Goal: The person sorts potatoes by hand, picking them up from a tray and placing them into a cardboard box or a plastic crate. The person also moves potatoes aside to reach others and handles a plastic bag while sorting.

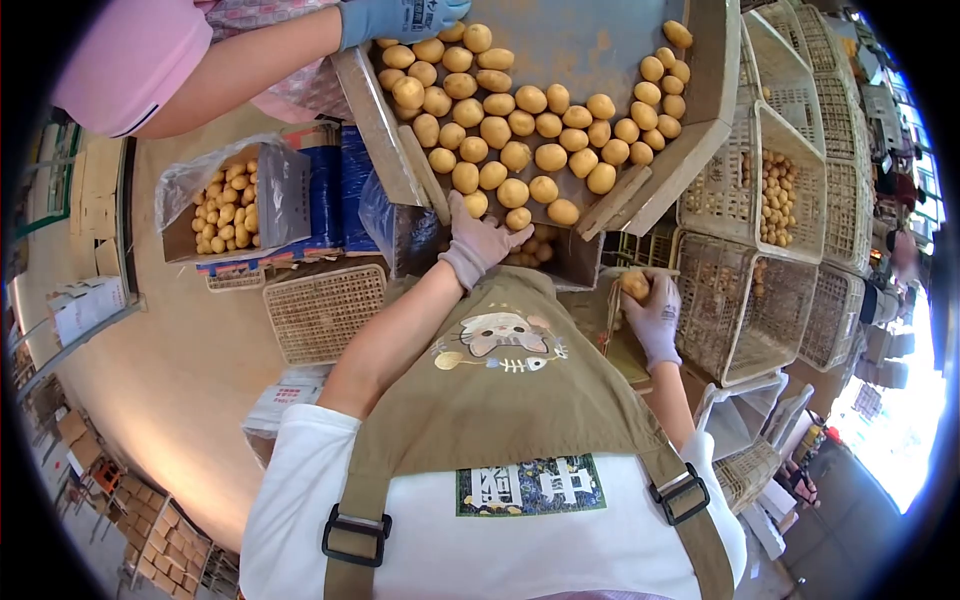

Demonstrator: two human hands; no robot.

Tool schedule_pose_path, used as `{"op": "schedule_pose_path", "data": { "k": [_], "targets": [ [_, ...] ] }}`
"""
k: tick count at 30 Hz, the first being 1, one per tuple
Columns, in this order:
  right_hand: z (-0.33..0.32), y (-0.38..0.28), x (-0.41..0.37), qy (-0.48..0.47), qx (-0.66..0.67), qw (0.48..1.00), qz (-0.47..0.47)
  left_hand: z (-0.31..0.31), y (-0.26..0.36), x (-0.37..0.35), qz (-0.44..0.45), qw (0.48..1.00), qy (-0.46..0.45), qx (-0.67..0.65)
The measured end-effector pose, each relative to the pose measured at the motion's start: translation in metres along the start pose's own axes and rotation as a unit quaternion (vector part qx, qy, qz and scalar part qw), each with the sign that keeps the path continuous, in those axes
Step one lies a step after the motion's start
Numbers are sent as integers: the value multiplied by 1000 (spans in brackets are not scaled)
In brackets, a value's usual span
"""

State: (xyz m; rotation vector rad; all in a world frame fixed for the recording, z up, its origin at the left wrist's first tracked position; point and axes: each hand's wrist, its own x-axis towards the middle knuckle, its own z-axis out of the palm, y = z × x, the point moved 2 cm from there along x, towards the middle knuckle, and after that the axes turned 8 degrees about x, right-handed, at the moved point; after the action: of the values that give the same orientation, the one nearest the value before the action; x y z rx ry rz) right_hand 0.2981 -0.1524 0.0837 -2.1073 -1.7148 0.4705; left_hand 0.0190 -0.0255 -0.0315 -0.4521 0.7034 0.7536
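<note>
My left hand, in a pale glove, is at the lower end of the metal sorting table. Its fingers are spread and touch a potato at the front of the many yellow potatoes lying there. Off to the right, my right hand, also gloved, is closed around another potato. Below the table's mouth stands a cardboard box with potatoes in it, partly hidden by my left hand and apron.
At the upper left, a co-worker's blue-gloved hand rests by the potatoes. A plastic-lined box of potatoes stands left, above an upturned basket. Plastic crates are stacked on the right, some holding potatoes. Wooden boards edge the table.
</note>
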Motion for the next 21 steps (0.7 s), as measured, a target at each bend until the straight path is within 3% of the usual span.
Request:
{"op": "schedule_pose_path", "data": {
  "k": [1, 2, 4, 6, 10, 12, 14, 15, 16, 19, 21],
  "targets": [
    [-6, 24, -18, -49, -147, 986, 62, 5, -2, -4, 0, 1000, -5, 7],
    [-12, 29, -30, -44, -152, 972, 172, 9, -3, -5, -1, 1000, -10, 15],
    [-14, 19, -15, 68, -147, 983, 92, 7, -5, 1, 12, 999, -31, 27],
    [-9, -27, 16, 130, -33, 989, -55, 2, -7, 2, 10, 999, -21, 27],
    [29, -106, 98, 143, 28, 969, -199, 1, -5, 2, 17, 997, 21, 71],
    [68, -108, 134, 109, 22, 990, -91, -8, -3, 3, 23, 988, 20, 148],
    [107, -113, 139, -101, -122, 986, -62, -35, 0, 21, 18, 969, 9, 248],
    [112, -105, 135, -149, -83, 974, -147, -54, 4, 33, 22, 961, 70, 267],
    [96, -109, 134, -198, -83, 953, -213, -42, 7, 22, 32, 972, 42, 231],
    [87, -88, 143, -156, -102, 970, -159, -10, 7, -10, 64, 985, -21, 157],
    [93, -117, 146, -107, -44, 981, -158, -10, 2, -4, 35, 994, 23, 100]
  ]
}}
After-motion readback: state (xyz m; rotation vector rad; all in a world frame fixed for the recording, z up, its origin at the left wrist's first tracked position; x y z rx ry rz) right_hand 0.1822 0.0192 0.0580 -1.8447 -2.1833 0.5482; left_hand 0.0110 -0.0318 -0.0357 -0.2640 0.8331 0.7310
